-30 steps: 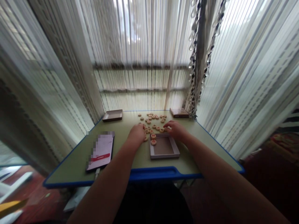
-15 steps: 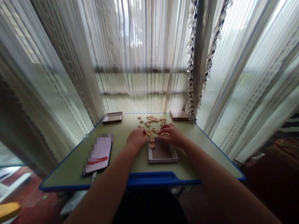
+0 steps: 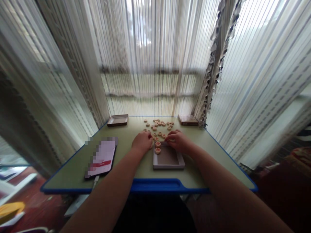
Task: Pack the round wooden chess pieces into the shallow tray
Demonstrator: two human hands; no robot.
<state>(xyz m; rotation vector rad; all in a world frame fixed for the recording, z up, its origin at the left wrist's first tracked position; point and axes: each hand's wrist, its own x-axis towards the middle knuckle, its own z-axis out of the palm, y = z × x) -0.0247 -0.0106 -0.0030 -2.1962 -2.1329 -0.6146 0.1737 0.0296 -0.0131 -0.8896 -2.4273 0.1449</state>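
1. Nearest us, the green surface [image 3: 145, 166] ends in a blue edge with a molded blue trough [image 3: 156, 185] at its middle
2. On our left, a white cable [image 3: 95, 183] runs to the near end of a dark-edged phone or tablet [image 3: 104, 158], its lit screen partly pixelated
3. Straight ahead we have a shallow open box [image 3: 168, 157] with pale walls; two round xiangqi pieces [image 3: 157, 151] with red characters lie inside along its left wall, one behind the other
4. Our left hand [image 3: 142, 141] rests just left of the box's far corner, fingers curled in beside the loose pieces; we cannot tell whether they pinch one
5. Our right hand [image 3: 178, 140] reaches over the box's far right part, fingers bent and slightly apart near the pieces; their grip is hidden from us
6. Beyond the box, loose xiangqi pieces [image 3: 159, 133] scatter between our hands and toward the far edge
7. At the far left corner we see a shallow tray [image 3: 118, 120], at the far right a flat brown box [image 3: 188, 120], and behind them striped sheer curtains [image 3: 157, 58]
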